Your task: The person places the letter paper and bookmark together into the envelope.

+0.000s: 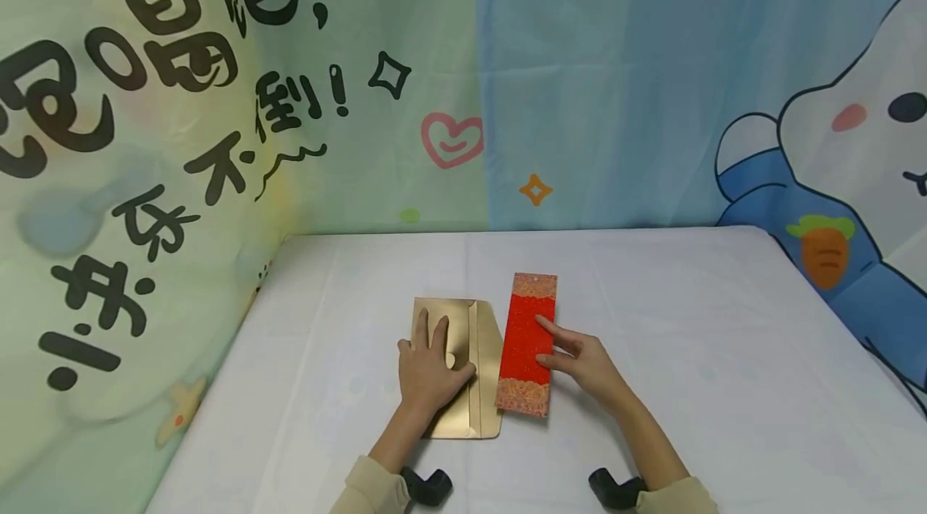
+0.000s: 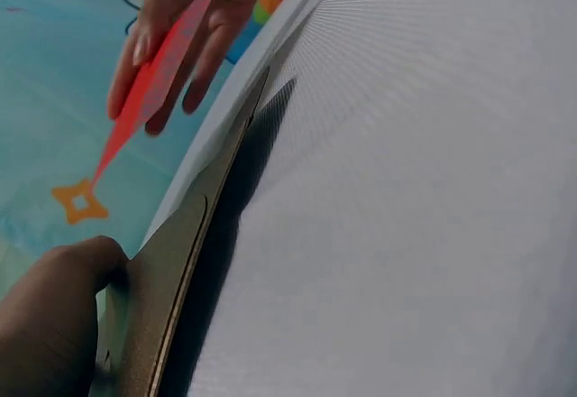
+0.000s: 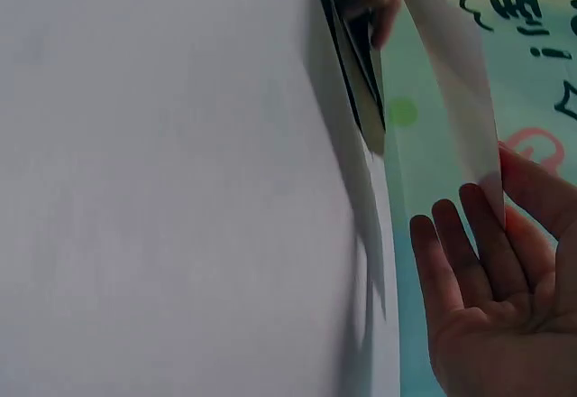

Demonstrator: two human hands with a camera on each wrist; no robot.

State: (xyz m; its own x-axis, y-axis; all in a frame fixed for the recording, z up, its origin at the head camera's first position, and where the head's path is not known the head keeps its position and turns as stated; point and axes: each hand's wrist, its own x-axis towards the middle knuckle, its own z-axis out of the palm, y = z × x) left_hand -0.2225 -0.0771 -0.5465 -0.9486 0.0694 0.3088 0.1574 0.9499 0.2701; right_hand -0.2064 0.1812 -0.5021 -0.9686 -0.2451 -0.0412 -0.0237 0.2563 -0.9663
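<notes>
A gold envelope [image 1: 484, 369] with a long flap along its right side lies on the white table. My left hand [image 1: 429, 369] rests on it, fingers straight and spread, pointing away from me. In the left wrist view the thumb [image 2: 86, 262] presses at the gold envelope's edge [image 2: 171, 280]. Between thumb and fingers my right hand [image 1: 588, 369] pinches the right edge of a narrow red paper strip [image 1: 523, 341] with patterned gold ends. The strip is held tilted above the table, its lower left corner overlapping the envelope in the head view. Its pale back [image 3: 460, 72] shows in the right wrist view.
The white cloth-covered table [image 1: 688, 321] reaches back to a printed curtain [image 1: 608, 80] with lettering on the left and a cartoon figure [image 1: 847, 200] on the right. Black wrist mounts [image 1: 427, 488] sit below both hands.
</notes>
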